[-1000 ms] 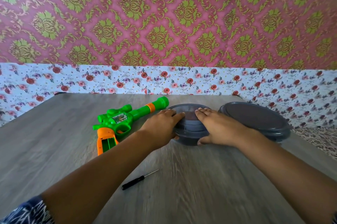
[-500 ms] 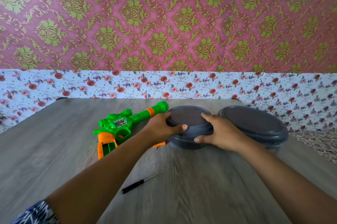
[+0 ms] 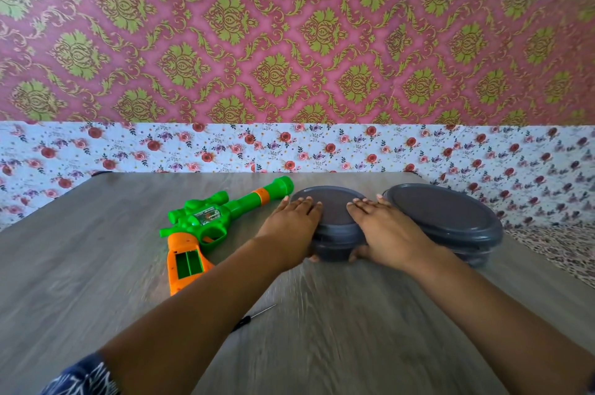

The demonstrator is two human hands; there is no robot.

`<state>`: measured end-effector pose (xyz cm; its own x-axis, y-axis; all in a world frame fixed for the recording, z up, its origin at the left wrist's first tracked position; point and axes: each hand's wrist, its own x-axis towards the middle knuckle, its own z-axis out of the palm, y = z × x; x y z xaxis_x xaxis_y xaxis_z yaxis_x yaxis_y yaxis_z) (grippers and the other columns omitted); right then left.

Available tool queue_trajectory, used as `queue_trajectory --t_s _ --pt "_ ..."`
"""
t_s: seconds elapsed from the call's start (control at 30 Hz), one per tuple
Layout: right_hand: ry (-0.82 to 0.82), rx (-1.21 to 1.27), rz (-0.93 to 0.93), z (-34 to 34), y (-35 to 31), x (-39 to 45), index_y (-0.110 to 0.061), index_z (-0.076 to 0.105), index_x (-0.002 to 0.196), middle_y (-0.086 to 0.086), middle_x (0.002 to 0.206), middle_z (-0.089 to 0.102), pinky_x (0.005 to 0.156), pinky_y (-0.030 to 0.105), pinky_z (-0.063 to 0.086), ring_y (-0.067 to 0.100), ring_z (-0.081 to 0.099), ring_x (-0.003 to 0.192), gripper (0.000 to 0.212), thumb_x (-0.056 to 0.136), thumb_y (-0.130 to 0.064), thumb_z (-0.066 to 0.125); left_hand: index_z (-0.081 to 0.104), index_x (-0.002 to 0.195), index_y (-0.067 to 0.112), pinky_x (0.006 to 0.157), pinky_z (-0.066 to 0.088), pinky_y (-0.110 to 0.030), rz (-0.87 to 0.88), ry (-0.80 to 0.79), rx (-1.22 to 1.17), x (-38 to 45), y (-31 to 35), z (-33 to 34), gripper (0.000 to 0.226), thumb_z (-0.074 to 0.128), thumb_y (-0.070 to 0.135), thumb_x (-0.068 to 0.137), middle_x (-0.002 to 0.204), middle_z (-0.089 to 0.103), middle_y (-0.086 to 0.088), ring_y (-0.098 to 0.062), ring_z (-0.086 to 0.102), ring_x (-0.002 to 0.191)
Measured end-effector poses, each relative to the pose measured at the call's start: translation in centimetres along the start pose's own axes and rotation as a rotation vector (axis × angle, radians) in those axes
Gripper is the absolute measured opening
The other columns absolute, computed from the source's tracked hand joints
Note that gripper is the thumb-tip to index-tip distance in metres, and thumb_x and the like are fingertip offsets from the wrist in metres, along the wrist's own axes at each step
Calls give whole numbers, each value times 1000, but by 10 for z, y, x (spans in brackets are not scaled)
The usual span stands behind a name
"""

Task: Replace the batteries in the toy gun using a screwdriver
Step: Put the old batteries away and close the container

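Grey wood-grain counter point(image 3: 96, 266) fills the head view, backed by a floral strip of paper and pink-and-green damask wallpaper above it. Toward the counter's far edge, left of centre, lies the toy gun point(image 3: 212, 220), green with an orange handle, its barrel pointing toward the far right and its open battery compartment showing green inside the handle. Nearer the front edge, the black screwdriver point(image 3: 252, 319) lies flat, mostly hidden behind the left forearm.

At mid-counter sits a small grey lidded container point(image 3: 335, 224). The left hand point(image 3: 289, 224) lies over its left side and the right hand point(image 3: 386, 230) over its right, each grip apart, with straight fingers flat on the lid and thumbs down against the near wall. Half a second ago the fingers were curled round the rim with the container tipped up; now the palms lie flatter and the container sits level. Just beside it, toward the right edge, stands a larger grey lidded container point(image 3: 450, 217), the right hand's little finger close to its rim. A patterned blue sleeve point(image 3: 80, 377) shows at the bottom left corner.
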<state>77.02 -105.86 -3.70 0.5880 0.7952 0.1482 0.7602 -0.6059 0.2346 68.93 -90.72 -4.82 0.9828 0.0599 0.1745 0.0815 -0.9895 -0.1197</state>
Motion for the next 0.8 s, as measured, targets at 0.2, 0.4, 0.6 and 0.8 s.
queue_trajectory --t_s 0.2,0.4,0.6,0.8 --pt "3 -60 -27 2 1 -3 -7 16 146 11 155 21 117 31 0 19 20 142 89 81 -54 55 6 150 9 118 5 -36 30 15 59 -3 -1 6 70 49 21 95 158 9 -14 -26 12 146" --pt "3 -88 -31 2 -2 -3 -7 20 145 10 153 24 117 30 4 18 24 141 86 82 -55 54 7 150 10 118 4 -33 48 29 18 -1 -4 7 70 49 22 95 158 10 -11 -24 12 146" --pt "-186 184 68 -34 4 11 -9 59 104 7 103 63 78 33 45 24 58 94 64 71 -64 61 11 150 11 118 5 -33 52 2 -31 0 -5 1 73 54 27 93 158 11 -11 -24 13 146" --pt "-245 415 222 -29 11 56 -8 56 119 13 125 56 91 35 40 26 52 113 61 93 -56 29 13 150 10 118 7 -33 53 7 -56 -2 -4 -1 74 56 27 92 158 13 -12 -26 14 145"
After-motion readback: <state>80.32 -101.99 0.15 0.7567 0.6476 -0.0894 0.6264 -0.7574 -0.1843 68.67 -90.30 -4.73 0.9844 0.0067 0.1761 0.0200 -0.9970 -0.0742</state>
